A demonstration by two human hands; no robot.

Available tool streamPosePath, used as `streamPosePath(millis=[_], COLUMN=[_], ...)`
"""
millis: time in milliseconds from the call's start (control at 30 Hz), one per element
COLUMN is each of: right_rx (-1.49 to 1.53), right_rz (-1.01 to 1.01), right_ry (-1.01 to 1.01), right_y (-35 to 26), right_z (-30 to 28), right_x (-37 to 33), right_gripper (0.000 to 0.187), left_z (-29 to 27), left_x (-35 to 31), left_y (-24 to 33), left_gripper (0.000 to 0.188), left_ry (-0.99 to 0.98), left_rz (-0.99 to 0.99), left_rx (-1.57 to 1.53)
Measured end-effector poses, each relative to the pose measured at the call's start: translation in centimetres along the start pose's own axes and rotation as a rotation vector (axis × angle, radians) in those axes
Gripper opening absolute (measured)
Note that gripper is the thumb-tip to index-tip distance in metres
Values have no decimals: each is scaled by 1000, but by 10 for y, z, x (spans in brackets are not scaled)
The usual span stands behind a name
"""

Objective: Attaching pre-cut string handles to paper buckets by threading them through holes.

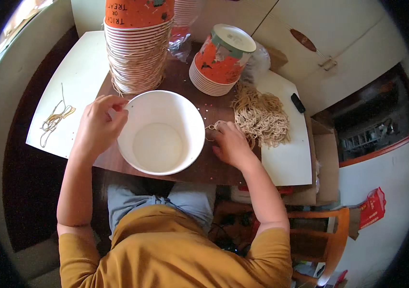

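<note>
An open white paper bucket [158,161] stands in front of me at the table's near edge, its inside showing bare. A small dark spot, perhaps a hole, shows near the rim on each side. My left hand [99,124] is at the bucket's left rim, thumb and forefinger curled together; what lies between them is too small to make out. To the right of the bucket, my right hand [232,144] has its fingers bent onto a beige cord [211,127]. Beside that hand lies a heaped pile of beige cords [264,117].
A tall stack of nested buckets [137,57] with cords around it rises at the back left. A shorter orange stack [216,67] stands at the back right, green-rimmed on top. Loose cords [56,119] lie on the left white board; a small black object [298,103] sits at right.
</note>
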State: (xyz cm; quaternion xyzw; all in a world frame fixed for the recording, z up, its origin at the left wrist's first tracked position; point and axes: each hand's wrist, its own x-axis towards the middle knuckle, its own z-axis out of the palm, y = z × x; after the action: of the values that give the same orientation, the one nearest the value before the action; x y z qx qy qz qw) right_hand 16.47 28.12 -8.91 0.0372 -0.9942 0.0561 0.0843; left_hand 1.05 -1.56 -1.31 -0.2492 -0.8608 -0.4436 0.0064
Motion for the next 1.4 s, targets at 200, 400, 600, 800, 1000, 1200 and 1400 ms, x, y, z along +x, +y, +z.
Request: streamPosePath(millis=[200, 400, 600, 800, 1000, 1200, 1400], right_rx=[298, 1071, 1111, 1420, 1449, 1505, 1532], right_rz=[-38, 191, 155, 104, 101, 126, 129], right_ry=[46, -62, -69, -49, -30, -43, -16], right_y=[34, 41, 18, 10, 16, 5, 10], right_z=[-20, -145, -187, -181, -172, -173, -161], right_x=[33, 56, 60, 46, 41, 39, 36], right_gripper=[8, 11, 15, 14, 15, 15, 16], left_z=[-15, 7, 68, 81, 76, 93, 86], left_x=[-7, 35, 82, 83, 73, 70, 67], left_y=[22, 68, 132, 105, 108, 102, 114], left_gripper=[22, 24, 34, 29, 23, 25, 18], left_ry=[157, -81, -714, -765, -908, -725, -792], left_rz=[202, 690, 589, 618, 394, 401, 448], left_rx=[-34, -275, -420, -419, -486, -459, -388])
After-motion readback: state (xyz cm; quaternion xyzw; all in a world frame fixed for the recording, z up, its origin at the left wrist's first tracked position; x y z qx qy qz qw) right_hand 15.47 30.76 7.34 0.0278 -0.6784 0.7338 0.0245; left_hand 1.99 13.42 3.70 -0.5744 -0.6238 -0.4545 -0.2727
